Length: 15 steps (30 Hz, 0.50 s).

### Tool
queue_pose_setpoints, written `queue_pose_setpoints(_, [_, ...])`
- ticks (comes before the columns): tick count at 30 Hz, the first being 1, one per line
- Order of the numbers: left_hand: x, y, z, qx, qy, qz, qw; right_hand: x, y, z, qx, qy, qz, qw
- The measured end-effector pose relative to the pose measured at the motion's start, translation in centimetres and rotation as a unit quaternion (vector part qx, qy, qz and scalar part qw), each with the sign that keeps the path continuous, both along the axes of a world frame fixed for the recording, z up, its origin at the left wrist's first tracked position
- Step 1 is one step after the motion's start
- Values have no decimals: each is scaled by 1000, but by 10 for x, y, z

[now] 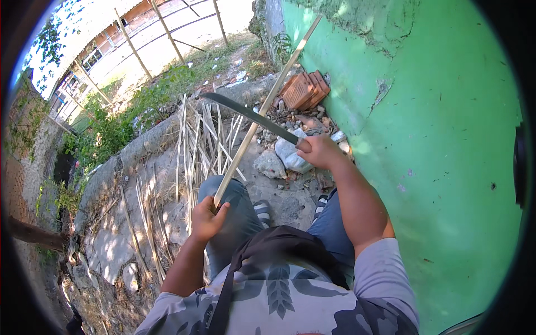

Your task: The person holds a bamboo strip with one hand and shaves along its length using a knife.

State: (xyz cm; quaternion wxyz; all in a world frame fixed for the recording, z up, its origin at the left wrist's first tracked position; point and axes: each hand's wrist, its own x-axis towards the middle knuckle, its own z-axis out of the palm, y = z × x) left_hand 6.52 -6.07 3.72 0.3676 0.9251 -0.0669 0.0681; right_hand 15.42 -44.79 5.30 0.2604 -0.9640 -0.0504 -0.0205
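My left hand (209, 219) is closed around the near end of a long pale bamboo strip (245, 144). From there the strip slants up and away to the right, its far tip in front of the green wall. In my right hand (320, 152) is the wooden handle of a machete (254, 115). Its dark blade points to the far left and crosses over the strip; whether the two touch, I cannot tell. A pile of thin split bamboo strips (201, 139) lies on the ground just beyond my left knee.
A green wall (435, 167) rises close on my right. Beside it sit stacked orange roof tiles (304, 89) and pale rocks (271, 163). More loose strips (146, 218) lie to the left, near a low stone ledge (139, 148). Bamboo poles (133, 47) stand farther off.
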Motion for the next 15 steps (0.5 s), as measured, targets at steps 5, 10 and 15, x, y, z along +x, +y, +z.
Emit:
queue_pose_setpoints(5, [0, 4, -6, 22, 12, 3, 1000, -10, 16, 7, -43, 27, 17, 999])
queue_pose_setpoints(10, [0, 8, -8, 33, -20, -17, 999, -18, 38, 15, -160, -1, 115, 980])
queue_pose_setpoints(15, [-3, 8, -12, 5, -19, -19, 1000, -9, 37, 2, -168, -65, 180, 967])
